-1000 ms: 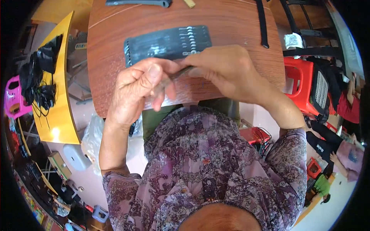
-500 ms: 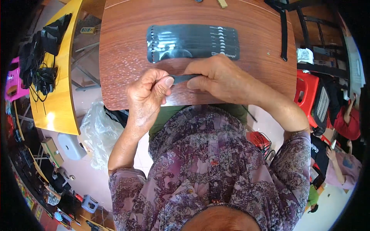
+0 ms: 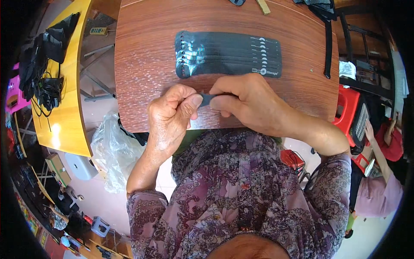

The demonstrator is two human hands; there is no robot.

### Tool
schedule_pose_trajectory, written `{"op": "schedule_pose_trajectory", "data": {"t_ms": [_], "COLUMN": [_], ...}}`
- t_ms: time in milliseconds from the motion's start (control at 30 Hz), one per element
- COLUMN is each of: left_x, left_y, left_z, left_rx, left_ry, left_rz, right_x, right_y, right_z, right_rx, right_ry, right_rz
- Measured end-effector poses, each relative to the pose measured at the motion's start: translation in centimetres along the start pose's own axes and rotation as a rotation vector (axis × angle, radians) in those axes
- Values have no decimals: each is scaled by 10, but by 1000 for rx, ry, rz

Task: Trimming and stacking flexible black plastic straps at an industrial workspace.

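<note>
Over the near edge of the brown wooden table, my two hands pinch a short dark grey strip between them. My left hand grips one end between thumb and curled fingers. From the other side, my right hand pinches it with the thumb beneath and the fingers above. Only a small piece of the strip shows in the gap; the fingers cover the rest. Just beyond my hands lies an overlapping row of several dark grey printed cards with notched left ends and white markings.
A black strap hangs along the table's right side, below dark fabric pieces. A yellowish block lies at the far edge. Left stands a yellow table with black straps. A clear plastic bag and red stool flank me.
My hands have come closer together, so less of the strip shows between them. The table and cards appear slightly lower and farther right. At the right, another person's arm has moved.
</note>
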State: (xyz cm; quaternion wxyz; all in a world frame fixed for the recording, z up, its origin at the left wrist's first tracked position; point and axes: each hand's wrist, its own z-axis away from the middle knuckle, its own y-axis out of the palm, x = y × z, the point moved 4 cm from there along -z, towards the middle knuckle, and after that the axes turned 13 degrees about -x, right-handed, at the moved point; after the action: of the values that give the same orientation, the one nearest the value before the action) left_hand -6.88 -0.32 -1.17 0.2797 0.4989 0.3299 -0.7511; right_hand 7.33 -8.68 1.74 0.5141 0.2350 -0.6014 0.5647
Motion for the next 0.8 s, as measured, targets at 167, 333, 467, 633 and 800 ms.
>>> {"op": "schedule_pose_trajectory", "data": {"t_ms": [167, 333, 467, 633, 800], "left_x": [0, 4, 3, 4, 5], "left_y": [-4, -9, -13, -14, -15], "left_z": [-8, -10, -12, -15, -17], "left_rx": [-66, -116, -174, -193, -195], "left_ry": [-58, -39, 50, 55, 6], "left_rz": [121, 97, 62, 106, 112], "right_x": [-15, -20, -19, -19, -18], "right_y": [8, 16, 24, 25, 26], "right_z": [-17, -28, -33, -35, -41], "right_rx": [-65, -131, -146, -188, -185], "right_ry": [92, 129, 134, 223, 180], "right_rz": [-121, -168, -252, -287, -225]}}
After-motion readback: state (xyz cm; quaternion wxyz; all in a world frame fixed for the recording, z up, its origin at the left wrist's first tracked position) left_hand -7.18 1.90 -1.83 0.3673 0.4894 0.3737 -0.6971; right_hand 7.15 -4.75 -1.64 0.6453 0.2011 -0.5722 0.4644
